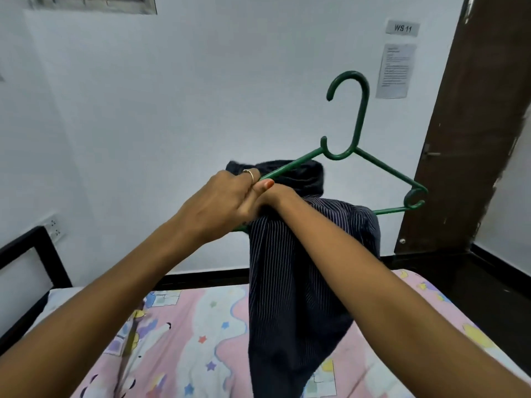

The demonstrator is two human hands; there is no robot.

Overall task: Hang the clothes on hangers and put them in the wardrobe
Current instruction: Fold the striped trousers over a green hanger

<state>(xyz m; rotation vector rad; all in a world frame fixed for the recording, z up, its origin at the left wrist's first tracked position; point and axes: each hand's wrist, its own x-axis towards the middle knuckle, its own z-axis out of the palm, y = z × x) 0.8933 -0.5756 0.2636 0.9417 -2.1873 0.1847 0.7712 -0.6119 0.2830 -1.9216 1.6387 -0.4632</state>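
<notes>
A green plastic hanger is held up in front of me, hook upward, tilted down to the right. A dark pinstriped garment is draped over its lower bar and hangs down to the bed. My left hand, with a ring on one finger, grips the hanger's left arm. My right hand grips the dark cloth at the top of the garment, right against the left hand. The hanger's left end is hidden behind my hands.
A bed with a pink cartoon-print sheet lies below. Its black frame stands at the left. A white wall is ahead with a paper notice. A brown door stands at the right.
</notes>
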